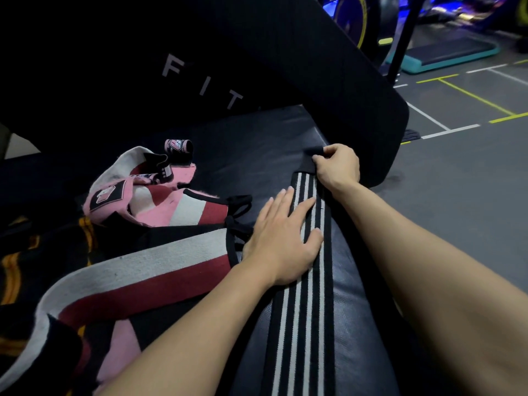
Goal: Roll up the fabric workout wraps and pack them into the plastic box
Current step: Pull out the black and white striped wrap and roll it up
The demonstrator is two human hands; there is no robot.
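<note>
Black-and-white striped wrap (303, 295) lies flat on the padded bench tabletop (354, 287), long axis running from the near edge straight away from the person toward the far end by the upright black pad (257, 52).

Left hand (283, 238) sits about midway up the strip, fingers straight, palm pressing it flat, nothing gripped. Right hand (338, 165) is past it, at the strip's far end, fingers curled and pinching the black tab there. Hands are apart, both on the same wrap, right one farther out.

Judgement: a roll starts from that far end, so the right hand is placed for it; travel would come back along the long axis toward the left hand, which anchors.

To the left, touching or overlapping each other:
- red-and-white wrap (137, 270), loose, curving toward the near-left corner
- pink wrap (160, 201) behind it, bunched
- black-and-orange fabric (17, 270) at the left edge, too dark to separate into pieces

Count: 1 striped laid out, at least 2 more loose, 1 small pink roll (178, 147) farther back that looks finished. Plastic box: not in view.
</note>
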